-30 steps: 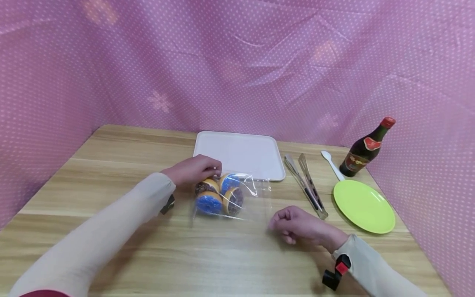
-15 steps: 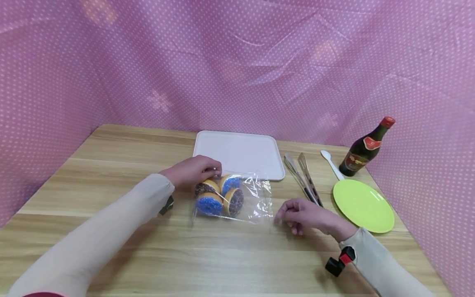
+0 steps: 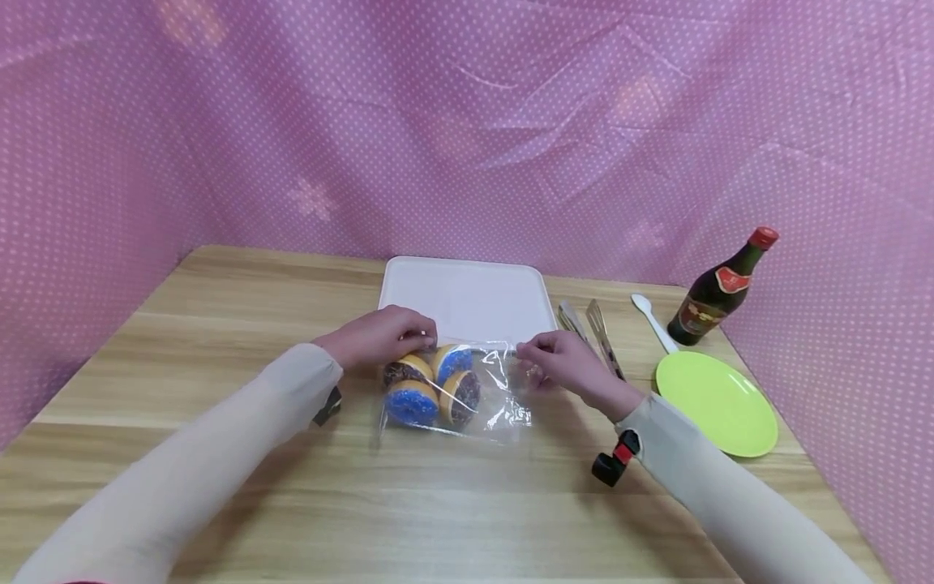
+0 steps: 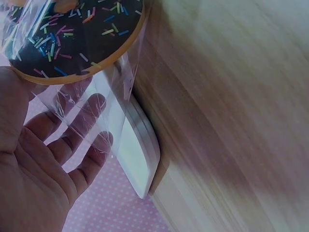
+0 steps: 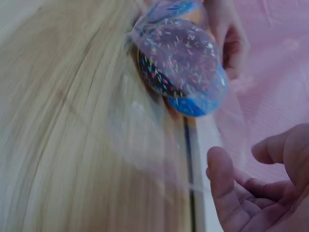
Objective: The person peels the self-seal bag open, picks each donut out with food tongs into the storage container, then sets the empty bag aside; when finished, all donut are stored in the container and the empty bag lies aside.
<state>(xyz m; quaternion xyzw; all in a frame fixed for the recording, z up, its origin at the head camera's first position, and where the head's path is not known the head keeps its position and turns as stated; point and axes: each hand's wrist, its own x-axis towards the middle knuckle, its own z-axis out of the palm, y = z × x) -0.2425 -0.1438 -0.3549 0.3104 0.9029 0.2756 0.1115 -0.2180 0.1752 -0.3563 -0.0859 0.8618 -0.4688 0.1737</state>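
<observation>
A clear plastic bag (image 3: pixel 503 393) with several donuts inside lies in front of the tray. The donuts have blue and dark icing with sprinkles: a blue donut (image 3: pixel 411 403) and a dark donut (image 3: pixel 461 396) show at the front. My left hand (image 3: pixel 387 334) holds the bag's far left corner; in the left wrist view its thumb and fingers close around the film beside a dark donut (image 4: pixel 77 41). At the bag's far right corner is my right hand (image 3: pixel 565 363). The right wrist view shows its thumb and index finger (image 5: pixel 222 169) apart, near the film's edge.
Behind the bag is a white tray (image 3: pixel 467 296). To the right lie metal tongs (image 3: pixel 604 341), a white spoon (image 3: pixel 654 324) and a green plate (image 3: pixel 718 405), with a dark bottle (image 3: pixel 718 296) upright at the back. Pink dotted cloth (image 3: pixel 467 122) hangs around the wooden table.
My right hand first drew slightly right, then moved away from me and left to the bag's far right corner. The left hand and the donuts have stayed in place.
</observation>
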